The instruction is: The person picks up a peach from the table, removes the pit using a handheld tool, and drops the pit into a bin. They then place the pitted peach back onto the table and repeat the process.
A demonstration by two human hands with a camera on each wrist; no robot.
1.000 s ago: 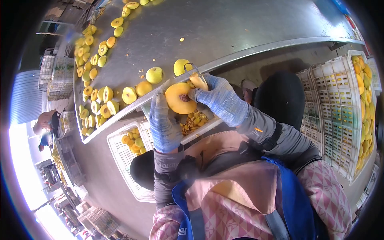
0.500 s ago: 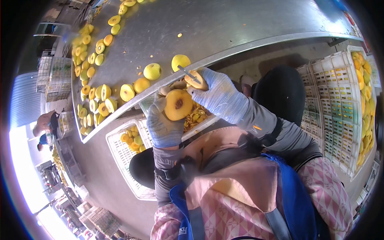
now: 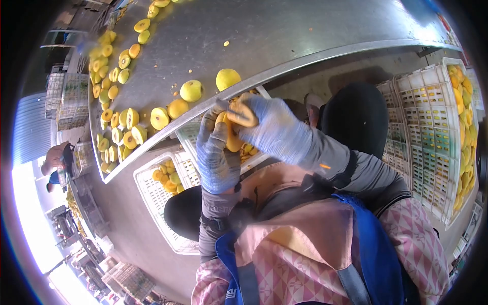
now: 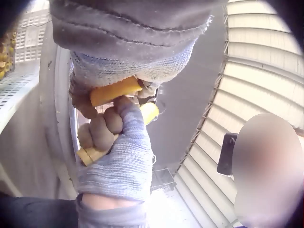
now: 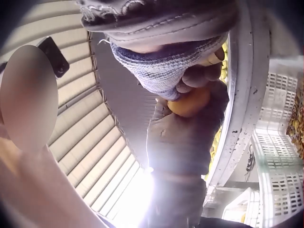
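In the head view, my left hand (image 3: 218, 160) in a blue knit glove holds a halved yellow peach (image 3: 233, 140) at the table's front edge. Its cut face is turned away from the head camera now. My gloved right hand (image 3: 278, 129) grips a tool by its thick yellow handle (image 3: 243, 115), close against the peach half. Both handle ends stick out of the right fist in the left wrist view, while the tool's blade is hidden. From the right wrist, the peach half (image 5: 190, 102) sits between the two hands.
On the metal table (image 3: 284, 30) lie whole peaches (image 3: 191, 91) and many halves (image 3: 159, 118) to the left. Below the hands is a tray with scraps (image 3: 249, 151). White crates of peaches stand at left (image 3: 152, 198) and right (image 3: 422, 137). Another person (image 3: 58, 157) is far left.
The peach half, earlier with its cut face and dark centre toward the head camera, has turned edge-on. My right hand has moved left and closer to it with the tool.
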